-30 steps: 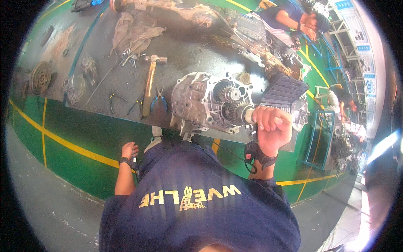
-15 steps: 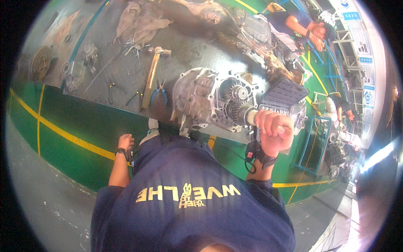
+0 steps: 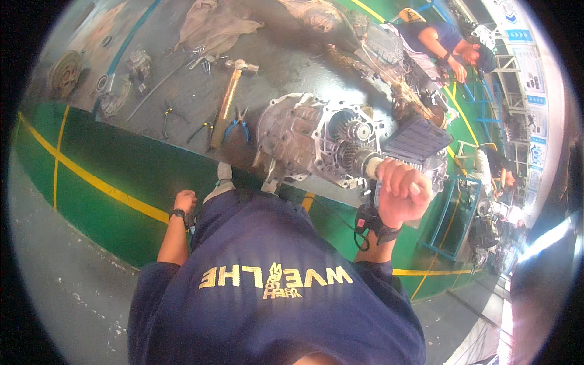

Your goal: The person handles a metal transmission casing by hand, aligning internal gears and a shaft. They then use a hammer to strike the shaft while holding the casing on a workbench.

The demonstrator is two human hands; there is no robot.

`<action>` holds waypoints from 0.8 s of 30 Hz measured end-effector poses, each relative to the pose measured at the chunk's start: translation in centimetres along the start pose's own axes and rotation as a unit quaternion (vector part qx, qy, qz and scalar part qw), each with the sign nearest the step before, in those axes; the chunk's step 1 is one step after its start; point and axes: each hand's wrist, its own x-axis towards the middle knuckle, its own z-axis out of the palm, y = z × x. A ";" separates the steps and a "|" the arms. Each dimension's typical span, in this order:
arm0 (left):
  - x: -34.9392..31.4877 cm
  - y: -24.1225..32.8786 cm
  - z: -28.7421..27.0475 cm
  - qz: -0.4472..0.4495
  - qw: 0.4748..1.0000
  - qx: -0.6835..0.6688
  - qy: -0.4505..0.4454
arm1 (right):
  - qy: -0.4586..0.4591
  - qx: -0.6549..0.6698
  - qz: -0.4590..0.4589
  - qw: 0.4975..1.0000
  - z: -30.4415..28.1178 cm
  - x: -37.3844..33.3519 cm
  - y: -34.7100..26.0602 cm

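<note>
On the bench edge in front of me sits an open metal gearbox housing (image 3: 292, 137) with meshed gears (image 3: 356, 131) showing inside it. My right hand (image 3: 403, 191) is closed round the outer end of a gear shaft (image 3: 367, 162) that sticks out of the housing toward me; the fingers hide its tip. A dark plastic case (image 3: 417, 139) with a raised lid stands just beyond this hand. My left hand (image 3: 185, 201) hangs low by my side, away from the bench. Its fingers are curled in, with nothing seen in them.
Left of the gearbox lie a hammer (image 3: 231, 91), blue-handled pliers (image 3: 238, 128) and other pliers (image 3: 202, 129). Farther off are a grey cloth (image 3: 213, 27) and a small metal housing (image 3: 115, 97). A co-worker (image 3: 435, 42) leans in across the bench at the far right.
The whole view has shifted slightly, so the bench things sit a little farther right. My right hand stays at the shaft end; my left hand still hangs down.
</note>
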 end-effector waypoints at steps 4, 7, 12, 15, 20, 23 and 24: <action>-0.1 0.0 0.1 0.027 0.999 0.030 0.020 | 0.015 0.010 0.014 1.000 -0.5 -0.1 -0.1; -0.1 0.3 -0.1 0.022 0.999 0.026 0.009 | 0.003 -0.014 0.039 0.999 -0.1 0.4 -0.6; 0.3 0.5 0.2 0.053 0.998 0.028 0.000 | -0.054 -0.052 0.075 0.994 -0.7 1.5 -0.6; 0.3 0.4 0.1 0.048 0.998 0.029 -0.003 | -0.049 -0.062 0.076 0.994 0.7 2.0 -0.5; 0.3 -0.6 0.2 0.046 0.999 0.008 0.004 | -0.089 -0.063 0.066 0.992 0.5 1.6 0.2; 0.6 -1.3 0.0 0.066 0.995 0.066 0.016 | -0.081 -0.055 0.058 0.993 0.4 1.9 0.1; 0.5 -1.4 0.2 0.080 0.994 0.072 0.029 | -0.084 -0.049 0.060 0.993 0.2 1.9 0.1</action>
